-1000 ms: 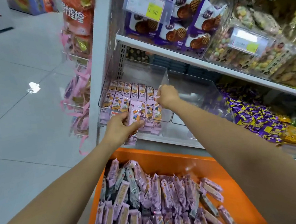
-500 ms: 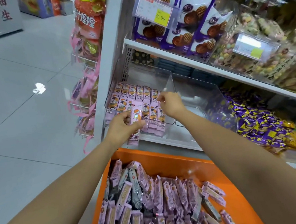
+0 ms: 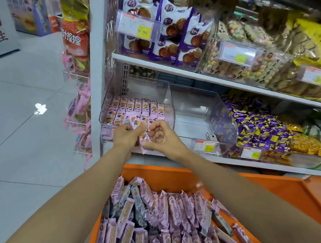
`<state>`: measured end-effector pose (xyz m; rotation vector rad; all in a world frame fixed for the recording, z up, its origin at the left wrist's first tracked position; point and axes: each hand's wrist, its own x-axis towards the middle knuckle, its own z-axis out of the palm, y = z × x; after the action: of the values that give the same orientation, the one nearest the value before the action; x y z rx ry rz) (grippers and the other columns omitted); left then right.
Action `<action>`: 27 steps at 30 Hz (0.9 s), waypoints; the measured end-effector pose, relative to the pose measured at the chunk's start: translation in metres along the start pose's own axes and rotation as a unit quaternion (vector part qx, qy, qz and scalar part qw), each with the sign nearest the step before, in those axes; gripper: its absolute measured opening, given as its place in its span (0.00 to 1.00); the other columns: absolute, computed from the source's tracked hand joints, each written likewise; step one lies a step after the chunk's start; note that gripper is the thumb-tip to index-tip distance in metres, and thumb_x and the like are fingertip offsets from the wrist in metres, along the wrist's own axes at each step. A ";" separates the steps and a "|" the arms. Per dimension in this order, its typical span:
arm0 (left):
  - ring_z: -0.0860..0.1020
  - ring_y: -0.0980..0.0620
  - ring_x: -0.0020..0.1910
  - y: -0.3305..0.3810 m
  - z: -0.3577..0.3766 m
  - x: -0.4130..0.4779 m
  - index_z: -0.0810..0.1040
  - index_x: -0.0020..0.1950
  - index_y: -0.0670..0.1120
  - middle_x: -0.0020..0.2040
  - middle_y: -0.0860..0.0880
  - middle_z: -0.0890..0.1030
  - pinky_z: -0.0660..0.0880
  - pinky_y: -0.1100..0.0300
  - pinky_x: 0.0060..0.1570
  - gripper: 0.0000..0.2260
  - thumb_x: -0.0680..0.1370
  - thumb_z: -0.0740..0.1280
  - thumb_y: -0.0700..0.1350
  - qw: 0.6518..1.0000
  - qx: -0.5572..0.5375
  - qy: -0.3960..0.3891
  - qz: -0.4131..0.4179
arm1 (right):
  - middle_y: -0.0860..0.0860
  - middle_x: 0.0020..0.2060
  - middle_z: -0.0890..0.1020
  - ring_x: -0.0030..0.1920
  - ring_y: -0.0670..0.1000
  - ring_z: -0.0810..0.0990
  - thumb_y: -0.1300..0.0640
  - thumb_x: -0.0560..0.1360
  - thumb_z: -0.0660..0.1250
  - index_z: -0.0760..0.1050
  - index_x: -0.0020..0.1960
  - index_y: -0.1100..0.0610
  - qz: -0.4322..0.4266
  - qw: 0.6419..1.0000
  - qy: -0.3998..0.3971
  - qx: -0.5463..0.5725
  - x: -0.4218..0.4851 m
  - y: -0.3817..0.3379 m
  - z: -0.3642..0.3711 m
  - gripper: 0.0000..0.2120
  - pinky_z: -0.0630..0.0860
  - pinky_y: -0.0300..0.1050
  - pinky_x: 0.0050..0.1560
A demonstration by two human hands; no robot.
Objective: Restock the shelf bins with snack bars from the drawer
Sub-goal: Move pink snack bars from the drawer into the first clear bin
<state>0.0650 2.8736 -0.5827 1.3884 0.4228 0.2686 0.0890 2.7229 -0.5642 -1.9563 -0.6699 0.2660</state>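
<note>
Left hand (image 3: 126, 134) grips a small bunch of pink-wrapped snack bars (image 3: 137, 124) upright in front of the clear plastic shelf bin (image 3: 103, 117). Its fingers curl round them, so only the top of the front wrapper, printed with an orange cartoon, shows plainly, and the number of bars in the bunch cannot be counted. Right hand (image 3: 162, 139) meets it from the other side with curled fingers, pinching the lower end of the same bunch, where a crimped wrapper edge pokes out below both hands. Behind them the bin holds rows of matching pink bars (image 3: 134, 106) lying flat, labels up, the nearest row partly hidden by the hands and by glare on the front wall. Just right of it stands a second clear bin (image 3: 219, 103), whose inside is hard to read through reflections. Below, the open orange drawer (image 3: 171, 171) is packed with loose pink bars (image 3: 165, 215), some turned to show grey backs. The heap is cut off by the bottom edge and the forearms cover the drawer's sides. Purple-and-yellow wrapped sweets (image 3: 255, 131) fill the neighbouring bin, and the small price label (image 3: 205, 145) in front is too blurred to read.
</note>
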 end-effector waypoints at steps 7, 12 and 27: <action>0.75 0.48 0.36 0.010 0.010 -0.004 0.70 0.35 0.44 0.34 0.45 0.76 0.74 0.56 0.37 0.18 0.77 0.70 0.54 0.995 0.069 -0.046 0.050 | 0.48 0.39 0.75 0.34 0.47 0.72 0.61 0.71 0.75 0.70 0.54 0.56 0.017 0.993 0.107 -0.056 0.000 -0.008 0.002 0.17 0.75 0.42 0.37; 0.76 0.44 0.57 0.001 -0.011 0.009 0.79 0.61 0.45 0.55 0.45 0.80 0.69 0.51 0.57 0.22 0.80 0.58 0.59 0.890 0.396 -0.008 0.228 | 0.48 0.34 0.78 0.39 0.50 0.79 0.55 0.72 0.74 0.78 0.50 0.56 0.056 0.964 0.198 -0.170 0.019 -0.006 -0.010 0.10 0.76 0.46 0.43; 0.72 0.46 0.60 -0.044 -0.044 0.023 0.78 0.62 0.47 0.57 0.48 0.79 0.55 0.46 0.69 0.22 0.73 0.56 0.53 0.769 0.503 -0.040 0.393 | 0.57 0.34 0.74 0.41 0.58 0.81 0.61 0.74 0.68 0.78 0.41 0.62 0.137 0.836 0.117 -0.518 0.069 -0.011 -0.007 0.05 0.80 0.50 0.43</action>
<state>0.0641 2.9148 -0.6341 2.6126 -0.1898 0.7301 0.1451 2.7597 -0.5440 -3.0727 -0.3686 -0.2393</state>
